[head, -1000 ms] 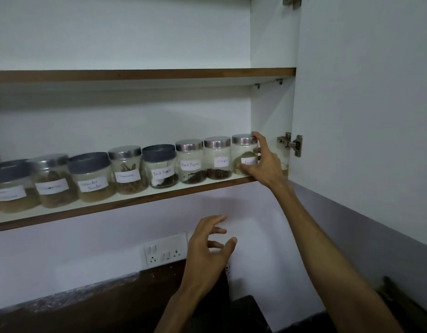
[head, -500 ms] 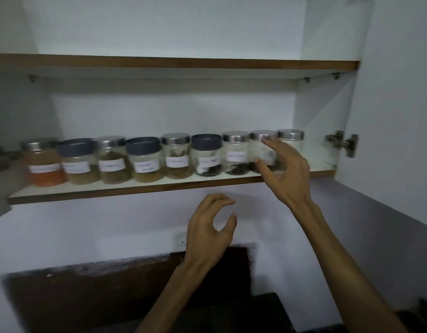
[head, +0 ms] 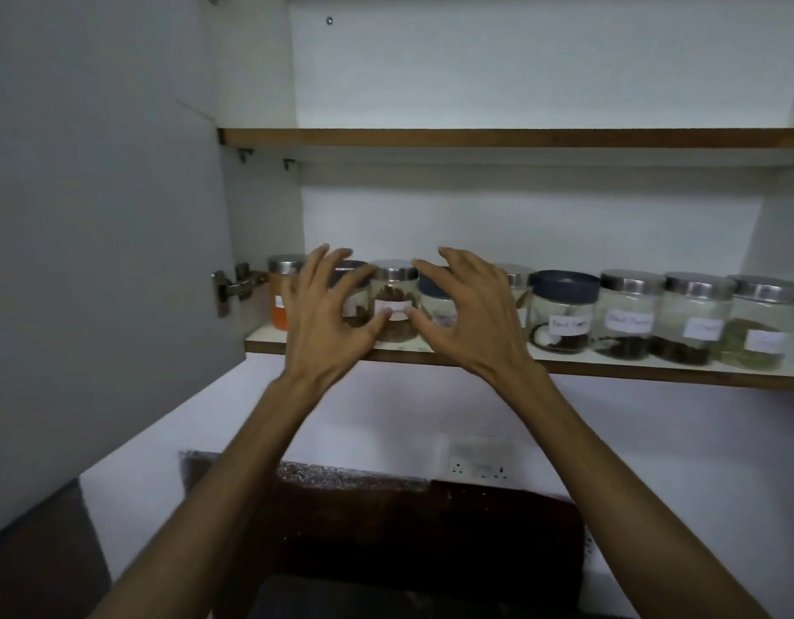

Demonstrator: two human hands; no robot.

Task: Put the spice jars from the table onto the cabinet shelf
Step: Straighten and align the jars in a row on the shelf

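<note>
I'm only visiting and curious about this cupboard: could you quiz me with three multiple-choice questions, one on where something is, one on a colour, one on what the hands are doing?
1. Where does the orange-filled jar stand?
A. left end of the row
B. middle
C. upper shelf

2. What colour is the lid of the jar just right of the right hand?
A. red
B. dark blue
C. yellow

3. What are the hands doing?
A. each lifting a jar
B. open, spread in front of the jars
C. closing the door

Answers:
1. A: the orange-filled jar is beside the hinge.
2. B: the dark-lidded jar differs from its silver-lidded neighbours.
3. B: left hand and right hand show spread fingers enclosing nothing.
</note>
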